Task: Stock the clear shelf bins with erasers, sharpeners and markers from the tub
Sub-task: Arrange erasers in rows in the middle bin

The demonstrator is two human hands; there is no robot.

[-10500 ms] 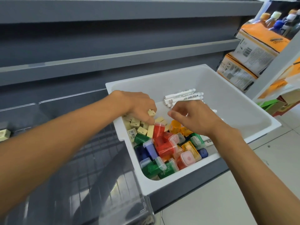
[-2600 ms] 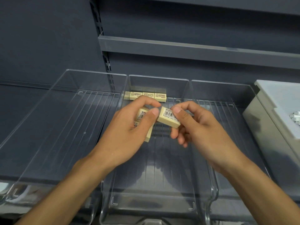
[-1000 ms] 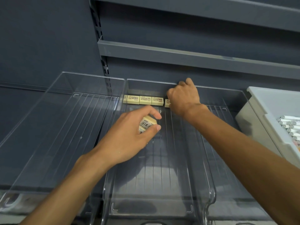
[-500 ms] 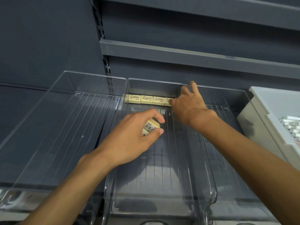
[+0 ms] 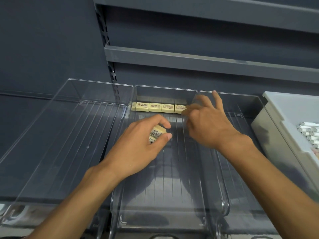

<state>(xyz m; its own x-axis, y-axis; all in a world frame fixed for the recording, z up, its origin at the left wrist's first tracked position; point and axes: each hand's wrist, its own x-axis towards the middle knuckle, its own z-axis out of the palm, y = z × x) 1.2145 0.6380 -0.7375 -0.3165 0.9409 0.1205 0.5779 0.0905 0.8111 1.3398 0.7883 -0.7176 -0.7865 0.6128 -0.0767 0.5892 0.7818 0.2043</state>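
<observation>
Though unplaced, erasers (image 5: 157, 133) in L grip (image 5: 138, 144)

Shows bare left hand (image 5: 138, 144) with a short, rounded thumbnail (image 5: 169, 135); bare right hand (image 5: 207, 125), blurred at the fingertips (image 5: 214, 92); behind each hand, a bare forearm (image 5: 269, 171).

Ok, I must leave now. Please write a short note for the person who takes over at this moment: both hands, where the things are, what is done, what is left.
Left hand: its grip holds a small stack of erasers over the middle bin.
Right hand: blurred, fingers spread at the right end of the eraser row; seems to hold nothing.
Done: one row of erasers along the middle bin's back wall.
Left: place the held erasers; markers lie in the tub; sharpeners not in view.
</observation>
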